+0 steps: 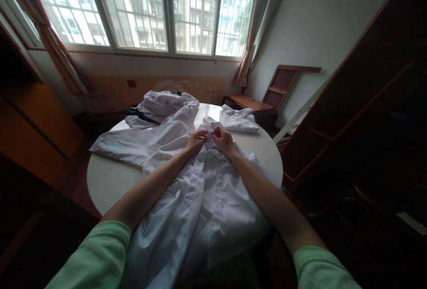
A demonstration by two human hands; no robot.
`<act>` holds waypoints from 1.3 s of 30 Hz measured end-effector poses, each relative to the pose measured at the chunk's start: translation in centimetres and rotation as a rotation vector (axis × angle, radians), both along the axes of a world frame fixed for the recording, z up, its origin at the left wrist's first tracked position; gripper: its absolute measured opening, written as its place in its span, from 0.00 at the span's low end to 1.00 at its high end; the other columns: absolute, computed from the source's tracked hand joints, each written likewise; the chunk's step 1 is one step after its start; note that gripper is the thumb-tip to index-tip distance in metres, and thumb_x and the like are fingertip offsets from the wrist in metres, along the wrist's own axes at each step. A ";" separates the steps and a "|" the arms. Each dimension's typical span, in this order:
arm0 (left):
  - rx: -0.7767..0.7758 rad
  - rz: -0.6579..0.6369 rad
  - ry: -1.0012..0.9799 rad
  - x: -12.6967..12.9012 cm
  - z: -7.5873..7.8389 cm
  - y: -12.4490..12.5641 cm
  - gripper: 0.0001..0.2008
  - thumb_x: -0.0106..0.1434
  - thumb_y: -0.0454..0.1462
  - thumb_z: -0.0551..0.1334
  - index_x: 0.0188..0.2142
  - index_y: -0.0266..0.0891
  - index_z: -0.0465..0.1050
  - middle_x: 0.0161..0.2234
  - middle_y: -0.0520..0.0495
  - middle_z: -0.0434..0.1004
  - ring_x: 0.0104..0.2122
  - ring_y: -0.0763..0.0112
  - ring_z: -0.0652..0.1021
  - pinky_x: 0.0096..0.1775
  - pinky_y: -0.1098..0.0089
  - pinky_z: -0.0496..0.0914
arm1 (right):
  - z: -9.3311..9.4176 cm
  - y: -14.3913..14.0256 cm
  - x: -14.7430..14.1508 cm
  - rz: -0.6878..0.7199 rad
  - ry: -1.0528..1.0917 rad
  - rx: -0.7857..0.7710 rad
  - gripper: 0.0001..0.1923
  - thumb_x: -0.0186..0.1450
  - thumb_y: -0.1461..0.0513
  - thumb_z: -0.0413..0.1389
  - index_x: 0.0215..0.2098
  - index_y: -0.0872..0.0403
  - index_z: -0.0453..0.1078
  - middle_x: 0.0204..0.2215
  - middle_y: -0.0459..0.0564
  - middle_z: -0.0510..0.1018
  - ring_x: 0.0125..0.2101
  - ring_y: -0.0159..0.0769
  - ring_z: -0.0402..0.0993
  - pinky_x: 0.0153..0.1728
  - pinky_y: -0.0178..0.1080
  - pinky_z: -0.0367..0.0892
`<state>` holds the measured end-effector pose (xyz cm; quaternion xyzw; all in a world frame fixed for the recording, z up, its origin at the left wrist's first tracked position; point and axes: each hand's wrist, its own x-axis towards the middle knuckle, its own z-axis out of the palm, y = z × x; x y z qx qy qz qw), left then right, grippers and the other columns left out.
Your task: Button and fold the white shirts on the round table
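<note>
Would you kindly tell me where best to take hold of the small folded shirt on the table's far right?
Probably the folded shirt by its near edge, coming from the near side: it lies flat on the round table, with bare tabletop in front.

Barred window (150,9), drawn curtains (248,35), white wall (320,22), dark wardrobe (367,102)

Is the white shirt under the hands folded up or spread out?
Spread out. The white shirt lies flat along the round table, one sleeve stretched left, hem hanging over the near edge.
</note>
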<state>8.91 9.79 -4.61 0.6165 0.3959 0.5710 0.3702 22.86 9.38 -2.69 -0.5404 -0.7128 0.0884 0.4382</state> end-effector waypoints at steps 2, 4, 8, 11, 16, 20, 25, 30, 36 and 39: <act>0.046 0.002 0.054 0.0 0.2 -0.1 0.15 0.46 0.26 0.57 0.31 0.36 0.78 0.29 0.49 0.79 0.27 0.74 0.75 0.31 0.74 0.69 | 0.0 0.0 0.0 -0.003 0.008 0.000 0.03 0.53 0.64 0.52 0.27 0.53 0.66 0.22 0.44 0.70 0.26 0.33 0.66 0.29 0.34 0.58; 0.075 0.021 0.097 0.0 0.4 -0.2 0.14 0.47 0.26 0.58 0.31 0.36 0.78 0.28 0.49 0.80 0.27 0.73 0.75 0.31 0.74 0.69 | 0.1 0.0 0.0 0.002 0.020 0.001 0.02 0.53 0.63 0.53 0.26 0.53 0.66 0.21 0.44 0.69 0.25 0.33 0.65 0.28 0.34 0.58; 0.089 0.049 0.116 0.0 0.4 -0.3 0.11 0.50 0.28 0.58 0.31 0.36 0.79 0.29 0.48 0.80 0.28 0.72 0.76 0.32 0.73 0.69 | 0.3 0.1 0.1 0.008 0.046 -0.013 0.02 0.52 0.63 0.53 0.24 0.53 0.64 0.20 0.43 0.68 0.23 0.32 0.64 0.28 0.34 0.58; 0.069 0.071 0.093 0.1 0.2 -0.1 0.09 0.51 0.29 0.59 0.30 0.36 0.78 0.29 0.48 0.80 0.28 0.72 0.75 0.31 0.72 0.68 | 0.2 0.1 0.1 0.001 0.068 -0.016 0.03 0.52 0.62 0.54 0.23 0.52 0.64 0.19 0.42 0.68 0.23 0.32 0.64 0.28 0.34 0.59; 0.055 0.123 0.053 0.2 -0.1 0.4 0.06 0.52 0.32 0.60 0.29 0.35 0.77 0.28 0.48 0.79 0.27 0.72 0.75 0.32 0.72 0.68 | 0.2 0.3 0.0 -0.014 0.119 -0.023 0.02 0.52 0.61 0.53 0.24 0.52 0.64 0.20 0.42 0.69 0.24 0.33 0.65 0.29 0.35 0.61; 0.067 0.084 0.048 0.0 -0.2 0.6 0.06 0.54 0.36 0.60 0.28 0.35 0.76 0.27 0.49 0.77 0.28 0.71 0.74 0.34 0.71 0.68 | 0.7 0.3 0.4 -0.037 0.237 -0.039 0.03 0.52 0.62 0.53 0.25 0.52 0.63 0.19 0.43 0.70 0.24 0.34 0.68 0.30 0.36 0.63; 0.039 0.131 0.098 -0.2 0.0 0.8 0.12 0.59 0.34 0.54 0.36 0.34 0.75 0.29 0.46 0.78 0.31 0.68 0.76 0.37 0.68 0.70 | 1.4 0.1 1.0 -0.050 0.557 -0.080 0.04 0.55 0.62 0.49 0.30 0.52 0.59 0.17 0.42 0.70 0.18 0.34 0.68 0.23 0.36 0.64; 0.221 0.227 0.361 -0.5 1.1 0.2 0.18 0.58 0.28 0.52 0.46 0.37 0.72 0.44 0.42 0.77 0.46 0.64 0.74 0.50 0.62 0.65 | 1.4 -0.1 0.8 -0.024 0.555 0.059 0.05 0.59 0.61 0.46 0.35 0.52 0.58 0.27 0.50 0.76 0.29 0.38 0.75 0.32 0.40 0.69; 0.316 0.448 0.584 -2.2 1.8 0.2 0.27 0.52 0.31 0.63 0.52 0.38 0.65 0.57 0.37 0.62 0.58 0.53 0.61 0.58 0.54 0.53 | 1.2 1.0 1.2 0.057 0.197 0.158 0.22 0.53 0.67 0.52 0.47 0.54 0.62 0.54 0.58 0.67 0.56 0.41 0.60 0.55 0.45 0.56; 0.272 0.461 0.598 -3.0 1.6 0.4 0.26 0.50 0.33 0.65 0.50 0.37 0.65 0.52 0.36 0.67 0.54 0.52 0.65 0.55 0.54 0.56 | 1.1 1.3 1.6 0.029 0.119 0.089 0.16 0.52 0.66 0.54 0.41 0.55 0.66 0.48 0.57 0.71 0.52 0.43 0.63 0.54 0.46 0.57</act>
